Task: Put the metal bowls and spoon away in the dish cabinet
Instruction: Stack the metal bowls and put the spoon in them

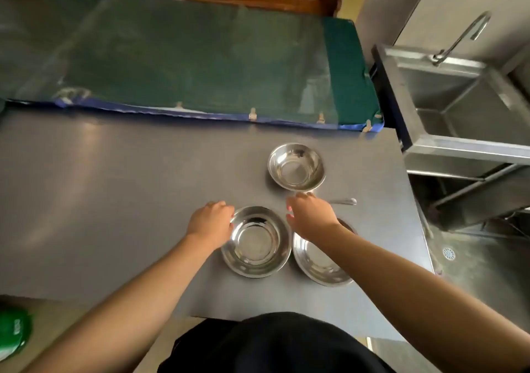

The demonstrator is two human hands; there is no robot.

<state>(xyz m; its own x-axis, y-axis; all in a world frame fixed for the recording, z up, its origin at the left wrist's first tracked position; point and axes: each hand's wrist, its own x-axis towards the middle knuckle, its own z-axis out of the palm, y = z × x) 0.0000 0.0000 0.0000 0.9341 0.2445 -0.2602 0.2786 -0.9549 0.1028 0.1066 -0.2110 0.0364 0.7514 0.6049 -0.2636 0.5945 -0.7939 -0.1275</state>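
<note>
Shiny round metal bowl (256, 242): the left hand (210, 223) pinches its rim to lift it; the right hand (311, 216) hovers open, ready to help.

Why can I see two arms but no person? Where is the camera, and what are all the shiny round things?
The camera sits on a person's head and looks down, so you see what they see: their own two arms reaching forward. There is no machine here, only bare hands.

The hands are above a grey table. On it are three shiny metal bowls: a far bowl, a middle bowl and a near bowl partly hidden under the right arm. A metal spoon lies behind the right hand.

The left hand touches the rim of the middle bowl. The right hand hovers with fingers spread, holding nothing. No bowl is lifted yet. On the right is a steel sink with a tap.
</note>
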